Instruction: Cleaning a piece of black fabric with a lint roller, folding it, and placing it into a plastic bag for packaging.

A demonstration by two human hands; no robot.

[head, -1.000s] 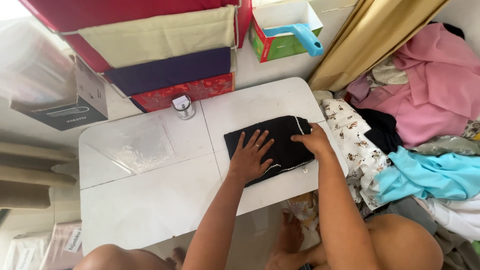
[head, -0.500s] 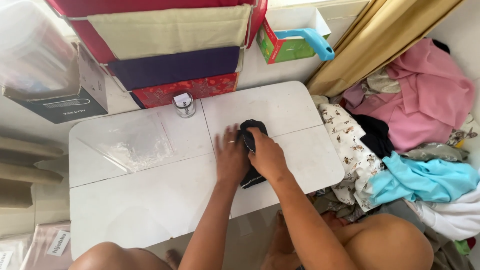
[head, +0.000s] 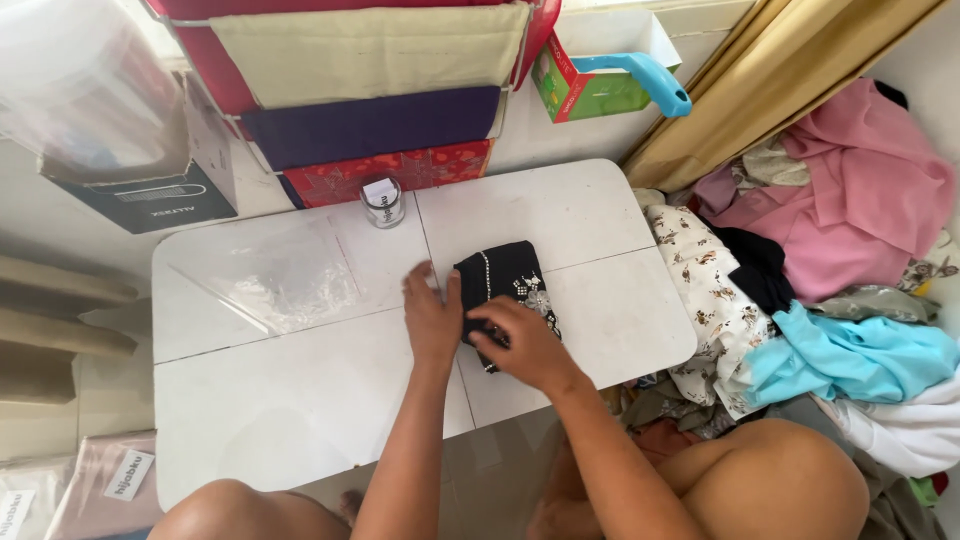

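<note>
We saw a person seated at a low white folding table [head: 300,420], both bare hands on a small black cloth with pale beaded trim [head: 505,275], folded into a compact rectangle near the table's middle seam. The left hand [head: 432,322] lay flat with fingers close together, its fingertips touching the cloth's left edge. The right hand [head: 525,343] curled over the cloth's near end, fingers bent and pressing down on the fabric; whether they pinched a layer we could not tell. The rest of the cloth lay just beyond the fingertips of both hands.

We judged the step in hand to be folding and flattening: the cloth was already doubled small. A further fold would have called for the right fingers to lift the near end while the left hand pinned the edge.

Beyond the fingers stood a small clear glass jar [head: 383,203]; to the left of the left hand lay a clear plastic sheet [head: 275,285]. Well to the right of the right hand lay a heap of pink, turquoise and printed clothes [head: 830,290].
</note>
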